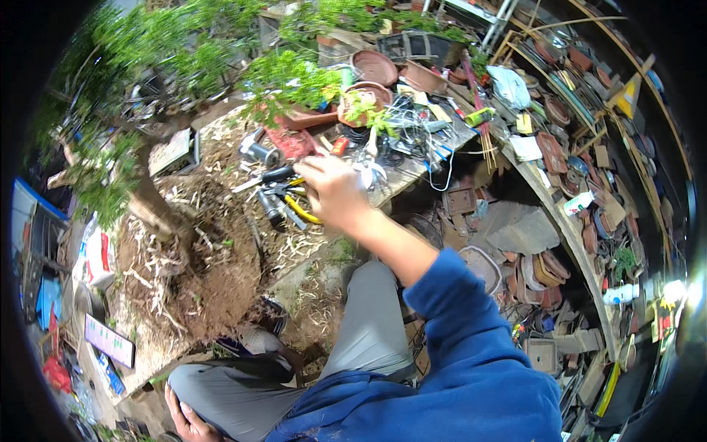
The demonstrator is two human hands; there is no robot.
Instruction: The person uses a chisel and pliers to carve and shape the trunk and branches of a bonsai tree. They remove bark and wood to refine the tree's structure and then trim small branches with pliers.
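Note:
My right hand point(335, 193) reaches over a cluster of tools on the bench, slightly blurred. Its fingers are bent downward, and their tips lie by the black handle point(278, 174) of a tool with a flat blade. Just below the hand are pliers with yellow handles point(303, 211) and another black-handled tool point(270, 209). My left hand point(188, 414) rests on my bent left knee at the lower edge, fingers apart, holding nothing. Left of the tools, a small tree's thick trunk point(156, 202) rises from a soil-covered root ball point(195, 283).
A phone with a lit screen point(110, 340) lies at the bench's left. A metal can point(264, 153), a red packet point(339, 146) and clay pots point(374, 68) stand beyond the tools. Tangled wire point(416, 121) is at the back right. Shelves of pots point(556, 158) line the right.

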